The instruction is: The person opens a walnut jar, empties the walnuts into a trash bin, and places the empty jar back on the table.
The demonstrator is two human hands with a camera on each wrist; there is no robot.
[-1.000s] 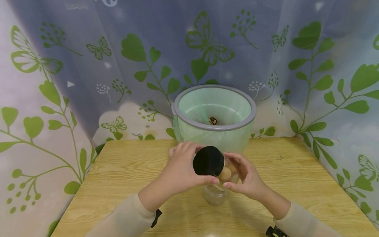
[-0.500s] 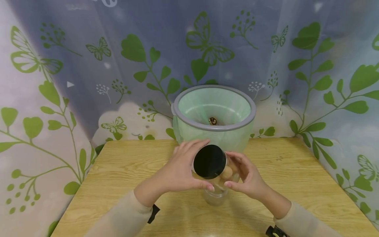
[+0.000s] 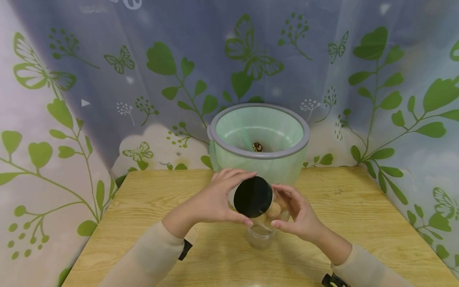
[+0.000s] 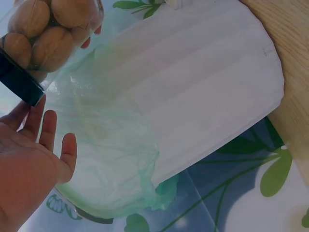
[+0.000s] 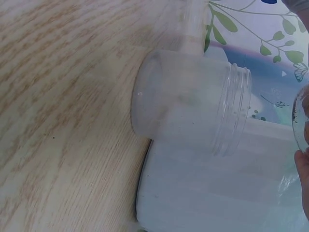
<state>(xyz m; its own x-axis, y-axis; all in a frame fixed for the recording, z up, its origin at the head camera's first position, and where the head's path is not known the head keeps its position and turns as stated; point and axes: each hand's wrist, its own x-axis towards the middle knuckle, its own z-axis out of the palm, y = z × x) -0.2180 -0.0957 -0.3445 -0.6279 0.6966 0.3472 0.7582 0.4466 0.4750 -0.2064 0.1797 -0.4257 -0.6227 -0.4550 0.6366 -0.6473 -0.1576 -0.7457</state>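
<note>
A clear jar (image 3: 282,209) with a black screw lid (image 3: 253,197) is held tilted above the table, lid towards the upper left. Round brown pieces, possibly walnuts, fill it in the left wrist view. My left hand (image 3: 215,199) spans the lid, fingertips at its upper edge and thumb at its lower edge. In the left wrist view two of its fingers touch the lid and the others stand off it. My right hand (image 3: 299,215) grips the jar's body from the right. Below stands a clear open jar (image 5: 183,96) with a threaded neck and no lid.
Behind the hands is a pale green lined bin (image 3: 259,169) with a grey rim; a small gold-and-dark item (image 3: 257,147) lies inside. The wooden table (image 3: 150,195) meets a curtain (image 3: 193,36) printed with leaves and butterflies.
My left hand has shifted left on the lid, its thumb sliding left and its fingers reaching further over the upper edge. The right hand and held jar stay nearly still.
</note>
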